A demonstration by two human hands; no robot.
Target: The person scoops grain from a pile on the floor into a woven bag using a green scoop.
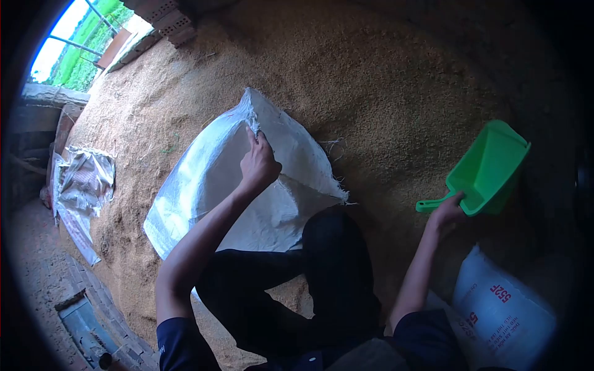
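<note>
My left hand [260,164] is closed on the gathered top edge of a white woven sack [294,145]. The sack spreads out over the grain and lies against my legs, its mouth facing up and partly hidden by my arm. To the right, my right hand [448,214] grips a bright green plastic scoop [486,162] near the base of its handle. The scoop is tilted, and its inside shows no grain. Loose golden-brown grain [383,99] is heaped around the sack and under the scoop.
A filled white sack with red print [504,303] stands at the lower right beside my arm. Crumpled sacking [86,176] lies at the left edge of the heap. Hollow bricks [173,21] jut in at the top left, near an opening onto greenery [93,52].
</note>
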